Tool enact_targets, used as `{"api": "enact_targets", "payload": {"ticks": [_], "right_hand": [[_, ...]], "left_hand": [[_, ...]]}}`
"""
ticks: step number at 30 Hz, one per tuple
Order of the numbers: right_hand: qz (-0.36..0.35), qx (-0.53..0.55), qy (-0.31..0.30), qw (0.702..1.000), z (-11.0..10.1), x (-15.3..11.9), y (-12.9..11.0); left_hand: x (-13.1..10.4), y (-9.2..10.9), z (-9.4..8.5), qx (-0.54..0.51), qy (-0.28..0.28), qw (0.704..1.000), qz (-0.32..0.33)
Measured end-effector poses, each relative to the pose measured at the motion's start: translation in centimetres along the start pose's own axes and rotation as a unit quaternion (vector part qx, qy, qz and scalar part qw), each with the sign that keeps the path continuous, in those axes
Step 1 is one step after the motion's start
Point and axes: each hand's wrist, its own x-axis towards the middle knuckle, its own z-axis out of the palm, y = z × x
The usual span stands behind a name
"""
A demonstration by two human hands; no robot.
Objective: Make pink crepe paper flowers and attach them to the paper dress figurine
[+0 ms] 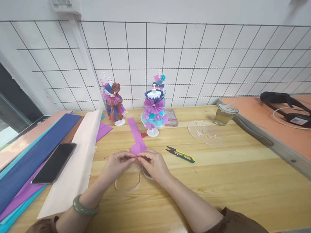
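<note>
A long purple paper strip (134, 129) runs from the middle of the table to my fingers, its near end bunched or folded. My left hand (118, 163) pinches that near end from the left. From the right, my right hand (155, 165) pinches the same end, and the fingertips of both hands meet. Just below the hands, a pair of glasses (126, 189) lies on the wood. Beyond the strip stands a small dress form (153, 110) in teal and purple paper, with another (113, 99) to its left. Thread snips (181, 154) with yellow-green handles lie right of my hands.
Coloured paper sheets (40, 145) and a black phone (54, 163) cover the left side. A clear dish (206, 133) with small pieces and a lidded cup (225, 115) stand at the back right. An orange surface (283, 134) holds black straps. A wire grid lines the wall.
</note>
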Motion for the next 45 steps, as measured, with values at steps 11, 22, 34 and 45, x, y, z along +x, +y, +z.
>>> {"api": "enact_targets", "payload": {"ticks": [11,22,34,45], "right_hand": [[0.016,0.011,0.002,1.0,0.0,-0.1,0.2],[0.053,0.079,-0.008,0.995,0.4,-0.1,1.0],[0.151,0.209,-0.004,0.966,0.5,0.0,0.7],[0.151,0.224,-0.021,0.963,0.3,0.0,1.0]], "left_hand": [[0.2,-0.8,-0.2,-0.028,-0.016,0.999,-0.005],[-0.1,0.2,-0.1,-0.015,-0.025,0.999,-0.014],[0.0,-0.9,-0.3,-0.139,-0.068,0.987,-0.038],[0.1,-0.9,-0.3,-0.172,-0.053,0.983,-0.042]]}}
